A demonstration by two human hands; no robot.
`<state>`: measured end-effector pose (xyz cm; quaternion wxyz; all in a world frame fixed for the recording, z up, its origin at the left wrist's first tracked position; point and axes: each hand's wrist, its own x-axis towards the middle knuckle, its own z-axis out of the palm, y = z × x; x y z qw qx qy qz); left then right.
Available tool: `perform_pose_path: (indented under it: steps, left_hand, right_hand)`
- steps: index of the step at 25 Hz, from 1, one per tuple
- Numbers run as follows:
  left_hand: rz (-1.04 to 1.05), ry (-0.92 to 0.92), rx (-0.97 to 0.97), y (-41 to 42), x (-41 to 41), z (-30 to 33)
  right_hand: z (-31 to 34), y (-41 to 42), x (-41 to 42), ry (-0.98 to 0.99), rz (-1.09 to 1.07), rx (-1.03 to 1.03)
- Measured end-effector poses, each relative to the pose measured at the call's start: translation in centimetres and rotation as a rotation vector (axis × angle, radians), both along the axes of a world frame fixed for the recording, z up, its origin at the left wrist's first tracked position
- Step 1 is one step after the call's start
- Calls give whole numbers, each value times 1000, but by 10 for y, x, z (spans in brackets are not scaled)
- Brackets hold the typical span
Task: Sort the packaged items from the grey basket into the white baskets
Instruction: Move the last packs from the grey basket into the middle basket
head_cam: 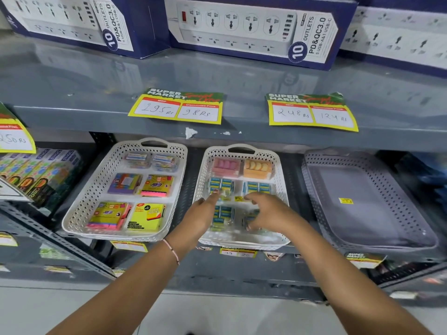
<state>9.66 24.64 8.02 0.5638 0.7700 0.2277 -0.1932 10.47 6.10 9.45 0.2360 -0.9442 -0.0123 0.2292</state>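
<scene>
A grey metal shop shelf (217,76) runs across in front of the person, with boxed power strips (251,30) along its top and yellow price cards (176,108) stuck to its front edge. On the tier beneath sit three perforated baskets side by side, each with its long axis running away from the person toward the back of the shelf.

The left white basket (79,209) holds packs laid flat in two columns: clear packets at the back, sticky-note packs in the middle and front, the yellow sticky-note pack (147,216) nearest the front rim. The middle white basket (200,187) has a pink eraser pack (226,167) and an orange eraser pack (257,168) across its far end, and blue-labelled clear packets (221,186) in rows behind and under the hands. The grey basket (321,189) stands to the right, well apart from both hands, showing only a small yellow sticker (346,200) on its floor.

Both hands are inside the middle basket. The left hand (203,213) reaches in palm down, its fingers extended and a fingertip touching one blue-labelled packet near the basket's centre; it grips nothing that I can see. The right hand (264,212) is curled, fingers bent down over the packets at the near right. Whether it actually grasps one I cannot tell, as the hand covers them.
</scene>
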Motion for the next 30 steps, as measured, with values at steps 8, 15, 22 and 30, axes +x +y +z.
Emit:
perform_pose_path:
  steps: [8, 15, 22, 30]
  left_hand:
    - [32, -34, -115, -1, -17, 12]
    - [25, -73, -233, -24, -20, 13]
    - [-99, 30, -296, -68, 14, -9]
    - [-289, 89, -71, -73, 14, -13]
  right_hand:
    - [-31, -5, 13, -79, 243, -347]
    - [-2, -29, 13, -310, -269, 400]
    - [-26, -30, 2, -19, -613, 308]
    - [-33, -6, -4, -82, -286, -354]
